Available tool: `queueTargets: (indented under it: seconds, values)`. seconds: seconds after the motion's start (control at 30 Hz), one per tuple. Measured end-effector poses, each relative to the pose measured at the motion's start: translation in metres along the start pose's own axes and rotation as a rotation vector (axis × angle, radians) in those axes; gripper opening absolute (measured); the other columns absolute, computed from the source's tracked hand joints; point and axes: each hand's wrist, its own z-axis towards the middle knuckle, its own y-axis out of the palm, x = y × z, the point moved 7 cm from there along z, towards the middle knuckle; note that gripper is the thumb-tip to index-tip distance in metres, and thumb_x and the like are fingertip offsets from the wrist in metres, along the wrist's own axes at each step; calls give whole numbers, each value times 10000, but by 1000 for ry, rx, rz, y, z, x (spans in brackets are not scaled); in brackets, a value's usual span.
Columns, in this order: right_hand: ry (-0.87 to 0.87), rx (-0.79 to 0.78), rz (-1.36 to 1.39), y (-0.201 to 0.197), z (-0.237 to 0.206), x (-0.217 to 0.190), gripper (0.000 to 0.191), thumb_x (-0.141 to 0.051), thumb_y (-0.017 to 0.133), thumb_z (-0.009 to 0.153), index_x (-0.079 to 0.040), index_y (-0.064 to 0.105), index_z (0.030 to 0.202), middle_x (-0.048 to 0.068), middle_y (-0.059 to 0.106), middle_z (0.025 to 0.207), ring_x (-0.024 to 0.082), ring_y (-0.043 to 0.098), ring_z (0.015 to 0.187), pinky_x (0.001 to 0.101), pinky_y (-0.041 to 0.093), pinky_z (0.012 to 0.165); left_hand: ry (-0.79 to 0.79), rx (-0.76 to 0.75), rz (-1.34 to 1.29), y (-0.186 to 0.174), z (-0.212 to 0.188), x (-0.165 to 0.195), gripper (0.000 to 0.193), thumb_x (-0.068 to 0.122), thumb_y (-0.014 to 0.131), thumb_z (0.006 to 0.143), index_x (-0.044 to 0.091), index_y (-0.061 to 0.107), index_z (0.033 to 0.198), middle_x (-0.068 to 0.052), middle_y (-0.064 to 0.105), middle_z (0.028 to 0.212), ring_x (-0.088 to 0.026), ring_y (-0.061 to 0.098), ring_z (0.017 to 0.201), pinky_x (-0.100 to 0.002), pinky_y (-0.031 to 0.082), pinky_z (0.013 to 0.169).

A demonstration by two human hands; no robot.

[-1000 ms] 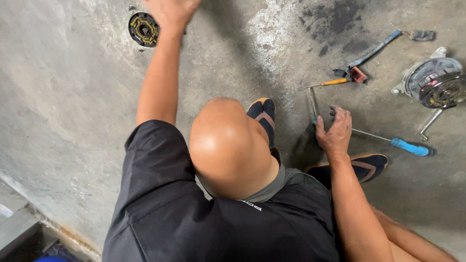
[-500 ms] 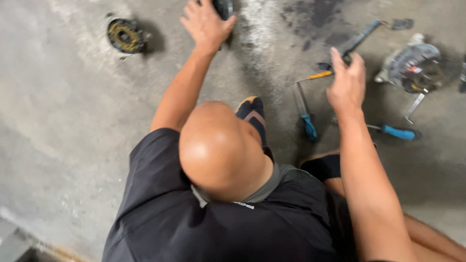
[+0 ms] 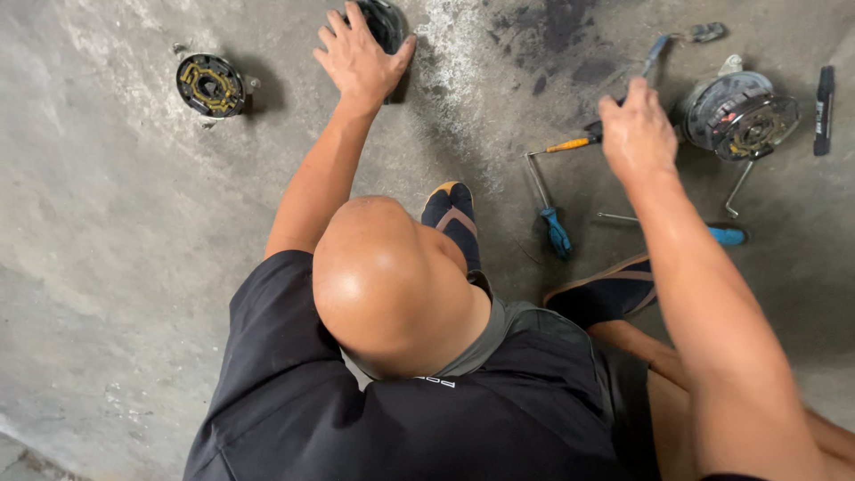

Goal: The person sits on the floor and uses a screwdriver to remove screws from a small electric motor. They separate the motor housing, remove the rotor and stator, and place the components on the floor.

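Observation:
My left hand (image 3: 361, 58) reaches far forward and lies over a dark round metal part (image 3: 389, 20) on the concrete floor, thumb round its right side and fingers spread. My right hand (image 3: 637, 134) hovers at the right over a cluster of tools. Its curled fingers are at the end of an orange-handled screwdriver (image 3: 570, 144) and just below blue-handled pliers (image 3: 657, 49). Whether it grips either one is hidden by the back of the hand.
A round drum with brass-coloured parts inside (image 3: 211, 85) lies at the far left. A silver round hub assembly (image 3: 739, 111) and a black bar (image 3: 824, 107) sit at the right. Two blue-handled bent wrenches (image 3: 557, 232) (image 3: 726, 233) lie near the dark shoes (image 3: 450, 214).
My left hand has come down from the top edge onto the dark round part. My right hand has lifted off the floor by the wrenches and moved up to the orange-handled screwdriver.

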Motion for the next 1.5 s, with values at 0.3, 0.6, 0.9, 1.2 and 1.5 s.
queueTargets:
  seconds: [0.3,0.6,0.9,1.2,1.5]
  values:
    - [-219,257,-591,-22,-55,26,141,-136,641,1020,-25,685,1094,191,617,1193,294,552,1043,359,471,877,30,-30,-18,-4,-1,-3,1012,742,741,815,-4,423,1420,-282,458,1397,-444,453,1221,-613,402,939]
    - [45,95,-668,31,-65,60,196,-161,598,1052,-42,754,1057,197,623,1192,329,545,1043,438,444,868,33,-45,3,0,0,-5,1012,754,719,825,-7,423,1423,-270,469,1376,-431,467,1204,-605,415,932]
    - [349,-141,-616,68,-66,102,359,-192,543,1019,36,735,1219,220,584,1317,433,555,1123,508,487,826,57,-42,25,2,3,-4,1011,746,719,813,-10,423,1415,-264,482,1337,-428,470,1175,-591,420,901]
    - [534,-365,-371,62,-80,101,564,-169,548,938,-87,511,1495,305,517,1321,501,538,1111,575,490,825,74,-19,-1,-2,3,-2,995,723,752,815,-20,437,1397,-259,497,1311,-427,483,1156,-585,430,884]
    - [326,-157,-380,6,-84,45,443,-140,560,997,12,614,1411,298,586,1320,440,624,1087,491,527,874,38,-57,-34,-5,3,-3,919,710,745,839,8,470,1363,-220,523,1277,-403,503,1162,-579,436,911]
